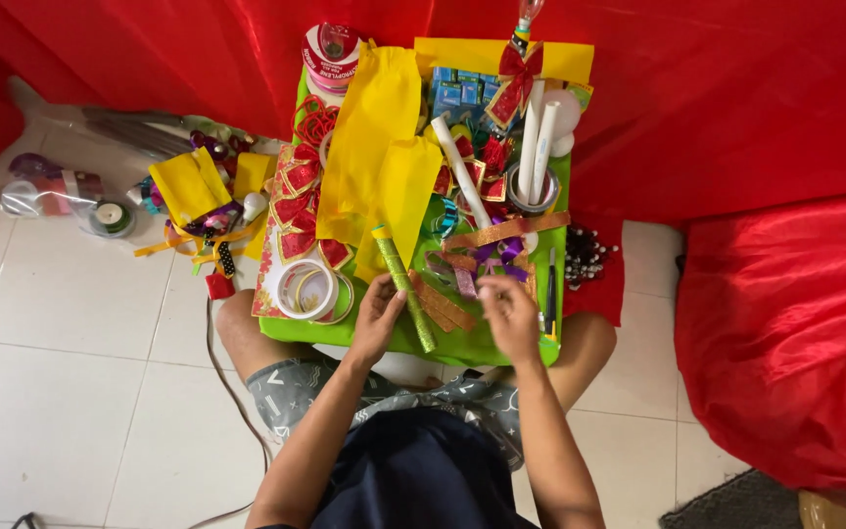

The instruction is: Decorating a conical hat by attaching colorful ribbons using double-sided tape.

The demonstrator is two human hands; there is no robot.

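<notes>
left hand (376, 315) rests by the green glitter roll (405, 286) (grip loosely open), right hand (507, 312) pinches purple ribbon (487, 263).

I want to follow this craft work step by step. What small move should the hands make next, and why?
Probably the left hand should close on the green glitter roll, which lies loose under its fingers on the green tray. The right hand is at the ribbon pieces beside it.
</notes>
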